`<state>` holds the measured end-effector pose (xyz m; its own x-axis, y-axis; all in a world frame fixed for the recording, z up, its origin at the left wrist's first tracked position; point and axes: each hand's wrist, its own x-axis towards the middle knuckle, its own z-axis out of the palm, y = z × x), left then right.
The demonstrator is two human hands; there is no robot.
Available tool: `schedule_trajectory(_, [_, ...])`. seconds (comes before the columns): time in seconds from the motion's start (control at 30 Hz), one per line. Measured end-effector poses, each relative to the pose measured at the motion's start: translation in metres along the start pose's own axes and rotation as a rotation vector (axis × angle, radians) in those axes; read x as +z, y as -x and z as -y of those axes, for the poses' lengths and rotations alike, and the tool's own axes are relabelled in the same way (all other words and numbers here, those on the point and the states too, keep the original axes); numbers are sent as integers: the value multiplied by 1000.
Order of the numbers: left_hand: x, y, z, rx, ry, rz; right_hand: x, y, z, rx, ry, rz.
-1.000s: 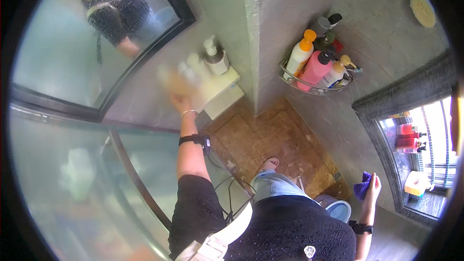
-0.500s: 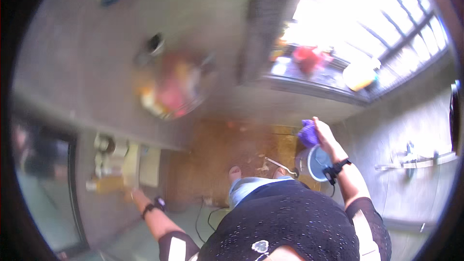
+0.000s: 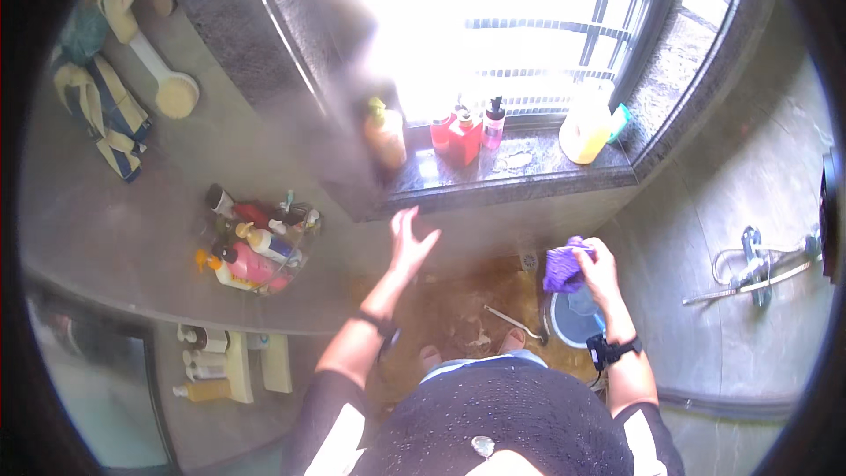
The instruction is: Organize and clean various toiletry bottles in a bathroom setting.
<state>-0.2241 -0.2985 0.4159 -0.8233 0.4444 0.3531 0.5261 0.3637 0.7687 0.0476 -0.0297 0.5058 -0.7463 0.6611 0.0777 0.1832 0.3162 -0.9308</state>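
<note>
Head view, bathroom corner, grey stone-look walls, bright barred window point(image 3: 546, 26) blown out by daylight. Dark granite window sill point(image 3: 529, 178) runs under it; on the sill an orange spray bottle point(image 3: 386, 134), red bottles point(image 3: 458, 134), a pink bottle with dark cap point(image 3: 493, 123), and a yellow jug point(image 3: 589, 130) toward the right end, near a small teal item, detail unclear. Left hand point(image 3: 411, 242) raised just below the sill edge, fingers spread wide, nothing in it, not touching anything. Right hand point(image 3: 599, 266) has its grip closed round a purple cloth point(image 3: 564, 266), bunched up, held just above a blue bucket point(image 3: 575, 316) that stands on the floor. Floor point(image 3: 458, 308) brown, wet-looking, a thin metal rod lying on it left of the bucket. Black bands on both wrists. Left wall: wire caddy point(image 3: 256, 242) full of mixed bottles, a long-handled brush point(image 3: 167, 84) and a striped bag point(image 3: 106, 115) hanging further up. Small shelf with pump bottles point(image 3: 207, 366) low on the left. Right wall: chrome tap fitting point(image 3: 753, 264), well apart from the hands.
</note>
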Motion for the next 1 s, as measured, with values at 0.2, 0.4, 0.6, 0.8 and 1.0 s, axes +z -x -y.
schedule_trajectory(0.2, [70, -163, -41, -107, 123, -114, -54, -3, 43, 208, -922, 70])
schedule_trajectory(0.4, [99, -157, -65, -231, 289, -371, -63, 7, -51, 558, -846, 310])
schedule_trajectory(0.6, [68, -28, -96, -56, 574, -194, -47, -33, 40, 400, -1060, 365])
schedule_trajectory(0.8, [42, 47, -157, -89, 627, -69, 89, -31, 108, -254, -284, 597])
schedule_trajectory(1.0, [-52, 54, -163, -8, 270, -233, 145, -20, 155, -225, -565, 678])
